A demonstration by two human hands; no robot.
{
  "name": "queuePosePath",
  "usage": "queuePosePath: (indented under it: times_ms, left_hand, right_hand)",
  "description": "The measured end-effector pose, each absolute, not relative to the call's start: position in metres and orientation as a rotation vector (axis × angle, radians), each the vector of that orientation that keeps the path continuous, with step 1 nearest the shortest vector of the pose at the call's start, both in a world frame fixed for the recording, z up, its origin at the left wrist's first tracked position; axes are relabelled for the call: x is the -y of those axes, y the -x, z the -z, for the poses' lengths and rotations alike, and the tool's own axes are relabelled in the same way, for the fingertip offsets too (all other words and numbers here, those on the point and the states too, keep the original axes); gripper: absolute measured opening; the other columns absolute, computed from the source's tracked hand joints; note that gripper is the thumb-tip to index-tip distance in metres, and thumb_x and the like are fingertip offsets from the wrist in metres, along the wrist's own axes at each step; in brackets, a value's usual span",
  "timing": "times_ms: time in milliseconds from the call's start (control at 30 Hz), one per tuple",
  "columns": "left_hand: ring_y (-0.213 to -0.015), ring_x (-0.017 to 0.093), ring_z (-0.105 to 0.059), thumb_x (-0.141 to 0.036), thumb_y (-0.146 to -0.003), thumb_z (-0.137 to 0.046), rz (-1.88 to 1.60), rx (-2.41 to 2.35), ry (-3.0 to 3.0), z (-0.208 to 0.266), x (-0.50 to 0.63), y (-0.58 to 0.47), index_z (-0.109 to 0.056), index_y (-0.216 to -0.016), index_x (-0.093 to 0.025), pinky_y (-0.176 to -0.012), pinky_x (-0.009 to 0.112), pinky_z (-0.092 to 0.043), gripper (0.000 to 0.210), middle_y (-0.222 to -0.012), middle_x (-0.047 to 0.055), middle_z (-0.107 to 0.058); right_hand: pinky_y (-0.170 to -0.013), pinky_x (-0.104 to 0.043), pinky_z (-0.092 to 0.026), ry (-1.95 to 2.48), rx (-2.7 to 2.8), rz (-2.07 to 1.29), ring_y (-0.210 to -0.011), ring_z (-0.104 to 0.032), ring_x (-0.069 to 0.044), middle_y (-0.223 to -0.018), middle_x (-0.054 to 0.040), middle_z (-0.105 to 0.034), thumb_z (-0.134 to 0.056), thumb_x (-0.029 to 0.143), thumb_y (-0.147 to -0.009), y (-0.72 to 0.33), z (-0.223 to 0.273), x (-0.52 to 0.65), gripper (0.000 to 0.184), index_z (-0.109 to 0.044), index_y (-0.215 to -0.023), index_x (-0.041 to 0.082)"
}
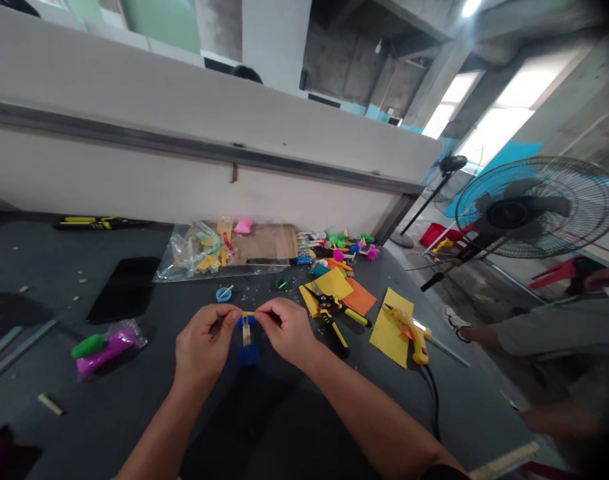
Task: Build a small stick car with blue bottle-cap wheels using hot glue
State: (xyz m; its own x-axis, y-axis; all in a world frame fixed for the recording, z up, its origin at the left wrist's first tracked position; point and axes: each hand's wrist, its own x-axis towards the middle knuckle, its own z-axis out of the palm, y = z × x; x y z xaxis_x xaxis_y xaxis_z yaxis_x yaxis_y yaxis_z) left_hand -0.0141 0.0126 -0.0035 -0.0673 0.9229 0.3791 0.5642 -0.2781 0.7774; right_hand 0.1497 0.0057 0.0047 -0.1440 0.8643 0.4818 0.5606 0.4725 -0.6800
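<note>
My left hand [202, 347] and my right hand [292, 333] meet over the middle of the dark table. Between their pinched fingertips stretches a small yellow strip [248, 313], one end in each hand. Just below it stands a little model of pale wooden sticks [246, 335] on a blue square base [248, 356], with a blue piece near its top. Whether the strip touches the model, I cannot tell. Beyond my hands lie a light blue ring [224, 294] with a small stick across it and a green ring [282, 285].
Right of my hands are black-yellow pliers [332, 313], yellow paper [384, 340], orange paper [360, 297] and a corded yellow glue gun [418, 341]. Left are a phone [123, 289] and bagged purple clay [107, 353]. Behind lies a plastic bag [179, 257]. A person sits beyond the fan [539, 207].
</note>
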Motion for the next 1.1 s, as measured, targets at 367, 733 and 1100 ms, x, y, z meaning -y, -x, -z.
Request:
queuePosePath:
  times_ms: [367,733,1100]
  left_hand:
    - [-0.077,0.016,-0.063,-0.036,-0.084,-0.053,-1.346,-1.375,-2.041,0.000,-0.012,0.013,-0.067,-0.081,-0.023,-0.072,0.026,-0.048,0.020,-0.081,0.001,-0.069]
    - [-0.057,0.012,-0.057,-0.047,-0.084,-0.048,-1.549,-1.647,-1.218,-0.008,-0.017,0.025,-0.054,-0.063,-0.019,-0.059,0.022,-0.047,0.036,-0.056,-0.004,-0.053]
    - [-0.048,0.010,-0.047,-0.045,-0.085,-0.049,-1.572,-1.536,-1.154,-0.017,-0.010,0.023,-0.045,-0.051,-0.019,-0.059,0.024,-0.048,0.042,-0.044,-0.006,-0.036]
  right_hand:
    - [-0.069,-0.024,-0.044,1.190,1.777,-0.477,-0.071,-0.060,-0.014,-0.072,-0.0012,-0.065,-0.052,0.028,-0.088,-0.149,-0.002,-0.004,0.017,-0.063,-0.079,0.020]
    - [-0.069,-0.026,-0.047,1.359,1.489,-0.448,-0.073,-0.061,-0.014,-0.082,-0.0033,-0.064,-0.043,0.029,-0.090,-0.156,0.040,-0.025,0.023,-0.059,-0.102,0.017]
    - [-0.076,-0.028,-0.046,1.575,1.752,-0.231,-0.080,-0.059,-0.016,-0.087,-0.0041,-0.063,-0.045,0.022,-0.087,-0.175,0.016,-0.018,0.027,-0.052,-0.112,0.015]
